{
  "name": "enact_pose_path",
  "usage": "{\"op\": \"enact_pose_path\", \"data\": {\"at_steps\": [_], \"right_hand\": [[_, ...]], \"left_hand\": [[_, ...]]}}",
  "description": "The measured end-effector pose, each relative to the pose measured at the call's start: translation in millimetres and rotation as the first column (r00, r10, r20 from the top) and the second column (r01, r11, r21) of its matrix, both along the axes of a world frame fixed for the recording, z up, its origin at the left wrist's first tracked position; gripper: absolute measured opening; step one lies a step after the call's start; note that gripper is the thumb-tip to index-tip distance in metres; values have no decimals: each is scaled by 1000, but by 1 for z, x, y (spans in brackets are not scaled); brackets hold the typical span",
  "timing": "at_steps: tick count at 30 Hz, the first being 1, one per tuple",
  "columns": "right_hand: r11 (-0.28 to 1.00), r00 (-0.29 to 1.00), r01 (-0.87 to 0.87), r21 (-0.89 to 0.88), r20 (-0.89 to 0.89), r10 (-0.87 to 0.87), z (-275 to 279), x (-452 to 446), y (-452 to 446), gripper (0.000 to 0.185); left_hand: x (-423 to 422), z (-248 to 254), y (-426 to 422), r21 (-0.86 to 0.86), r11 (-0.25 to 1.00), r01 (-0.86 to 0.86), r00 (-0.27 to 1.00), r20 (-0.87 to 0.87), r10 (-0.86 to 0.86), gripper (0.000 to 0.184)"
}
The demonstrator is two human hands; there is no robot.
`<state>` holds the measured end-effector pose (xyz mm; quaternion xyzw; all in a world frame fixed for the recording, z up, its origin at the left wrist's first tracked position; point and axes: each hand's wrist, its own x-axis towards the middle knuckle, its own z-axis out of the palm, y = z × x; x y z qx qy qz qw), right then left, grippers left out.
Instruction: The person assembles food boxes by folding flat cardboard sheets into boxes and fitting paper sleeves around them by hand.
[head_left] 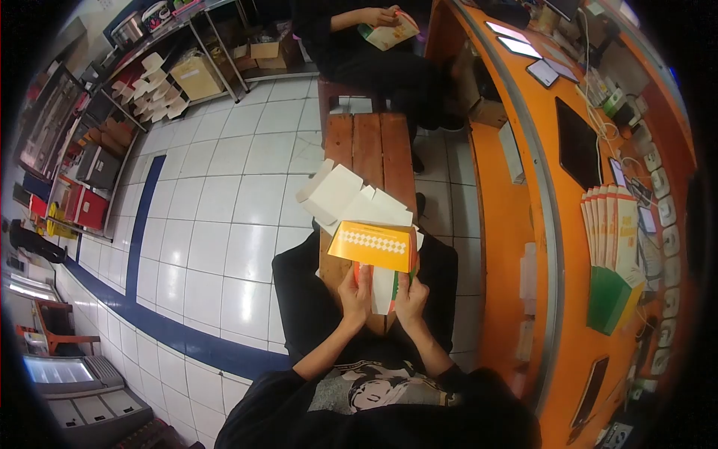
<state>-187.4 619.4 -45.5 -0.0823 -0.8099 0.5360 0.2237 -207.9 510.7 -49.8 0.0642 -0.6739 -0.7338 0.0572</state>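
Note:
Both my hands grip a partly folded paper food carton (384, 288) above the wooden bench between my legs. My left hand (356, 298) pinches its left edge, thumb on top. On the opposite edge, my right hand (410, 301) is closed with its thumb along the side. The carton shows a white panel with red and green edges, and a yellow panel (372, 245) with a white diamond pattern at its far end. Just beyond lie flat white carton blanks (357, 196) with cut flaps, overlapping on the bench. Fingers under the carton are hidden.
The wooden bench (366, 142) extends away from me. Across it sits another person, whose hand (379, 16) holds a similar carton. An orange counter (550, 247) on the right bears fanned cartons (615, 254), a tablet (577, 144) and phones. Metal shelves stand at left.

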Motion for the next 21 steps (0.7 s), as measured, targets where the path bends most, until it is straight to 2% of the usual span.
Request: {"op": "enact_pose_path", "data": {"at_steps": [7, 14, 16, 21], "right_hand": [[995, 999, 0, -96, -33, -3, -9, -1, -6, 39], [999, 999, -2, -50, -45, 0, -9, 2, -5, 40], [999, 1000, 1, -51, -4, -1, -8, 3, -4, 29], [998, 1000, -9, -56, -20, 8, -5, 2, -5, 29]], "left_hand": [[-2, 1, -6, -90, 996, -10, 1000, 10, 11, 33], [0, -9, -6, -42, 999, -7, 1000, 16, 8, 34], [0, -4, -5, -62, 998, -3, 1000, 2, 4, 33], [0, -1, -5, -58, 998, -10, 1000, -27, 8, 33]]}}
